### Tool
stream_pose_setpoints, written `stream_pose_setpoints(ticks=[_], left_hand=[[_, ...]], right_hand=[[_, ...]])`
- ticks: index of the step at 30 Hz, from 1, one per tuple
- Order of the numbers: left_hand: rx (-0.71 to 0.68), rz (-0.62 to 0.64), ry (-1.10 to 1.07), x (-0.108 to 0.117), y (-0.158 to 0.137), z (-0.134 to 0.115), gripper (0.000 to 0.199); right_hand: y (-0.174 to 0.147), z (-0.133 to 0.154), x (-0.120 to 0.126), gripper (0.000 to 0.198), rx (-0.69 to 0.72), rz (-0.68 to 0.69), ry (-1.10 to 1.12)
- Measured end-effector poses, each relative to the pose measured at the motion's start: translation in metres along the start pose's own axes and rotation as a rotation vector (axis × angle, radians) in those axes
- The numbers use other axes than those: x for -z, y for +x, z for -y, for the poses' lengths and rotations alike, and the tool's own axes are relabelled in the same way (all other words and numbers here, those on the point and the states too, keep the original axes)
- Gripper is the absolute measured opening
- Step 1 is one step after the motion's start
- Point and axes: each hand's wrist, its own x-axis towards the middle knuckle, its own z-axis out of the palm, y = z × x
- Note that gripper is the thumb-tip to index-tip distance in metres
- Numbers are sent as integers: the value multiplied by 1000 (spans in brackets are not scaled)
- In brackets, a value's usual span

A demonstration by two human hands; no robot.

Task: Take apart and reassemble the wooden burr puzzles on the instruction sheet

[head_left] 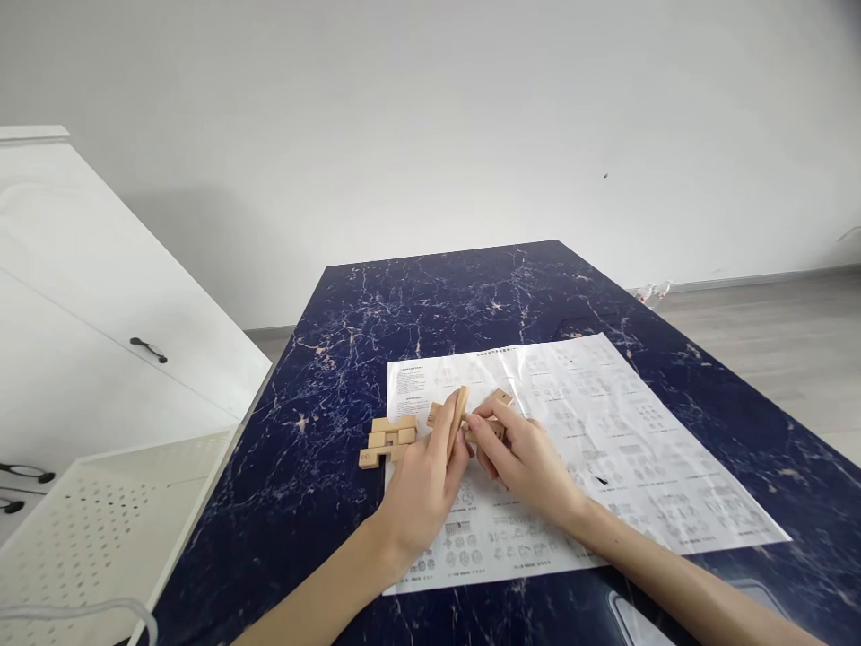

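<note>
My left hand (425,484) is closed around a long wooden puzzle piece (460,414), which tilts upward between thumb and fingers. Close beside it, my right hand (521,458) pinches another notched wooden piece (496,429); the fingers hide part of it. The two held pieces meet or overlap between the hands, and I cannot tell if they interlock. One more light wood piece end (501,396) shows just behind my right fingers. Left of my left hand, several notched wooden blocks (388,438) lie side by side at the sheet's edge.
Under my hands a large creased instruction sheet (646,467) with printed diagrams covers part of the dark blue marbled table (404,305). A white cabinet (100,296) and a perforated white surface (100,502) stand left. A pale rounded object (636,619) lies under my right forearm.
</note>
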Motion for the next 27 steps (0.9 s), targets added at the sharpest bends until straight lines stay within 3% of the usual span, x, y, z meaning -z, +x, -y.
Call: stream_pose_setpoints(ticks=[10,14,17,23,27], left_hand=[[5,-55,-47,-5,-2,-2,67],[9,-64,-72,-9,-5,-1,82],[-52,-138,-82,-13,-5,1,85],[-148,-319,-122,-11,-1,1,58],[-235,-320,-96,-3,0,-1,50]], right_hand=[[4,-1,6,44,-69,11,221],[9,-7,12,46,-171,-25,415],[13,-10,17,49,-258,-34,620],[16,-12,22,57,-298,139,849],[16,-12,22,51,-369,329,921]])
